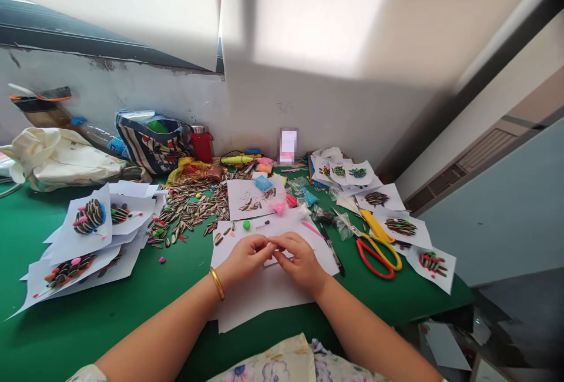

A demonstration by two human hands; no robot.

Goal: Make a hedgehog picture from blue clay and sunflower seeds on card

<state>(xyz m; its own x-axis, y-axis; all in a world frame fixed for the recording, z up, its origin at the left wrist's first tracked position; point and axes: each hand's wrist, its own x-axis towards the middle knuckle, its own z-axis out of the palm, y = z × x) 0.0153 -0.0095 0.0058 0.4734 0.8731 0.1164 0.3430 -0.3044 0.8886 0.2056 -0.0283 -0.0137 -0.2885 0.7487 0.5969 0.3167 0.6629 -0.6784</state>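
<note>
My left hand (247, 255) and my right hand (299, 258) meet over white paper (259, 297) at the centre, fingertips pinched together. Whatever lies between the fingers is too small or hidden to name. Just beyond them on the paper are a green clay ball (247, 225), a small dark piece (267, 223) and a few sunflower seeds (219, 240). A pink stick (312, 230) and a black pen (333, 251) lie right of my right hand. Behind, another sheet (235, 208) holds seeds and a blue clay packet (263, 183).
Scissors with red and yellow handles (374, 258) lie at the right. Seed-decorated cards are stacked at the left (88, 217) and right (400, 226). A seed pile (189, 211), bags (152, 141) and a red flask (201, 144) stand toward the wall. The table (176, 288) is green.
</note>
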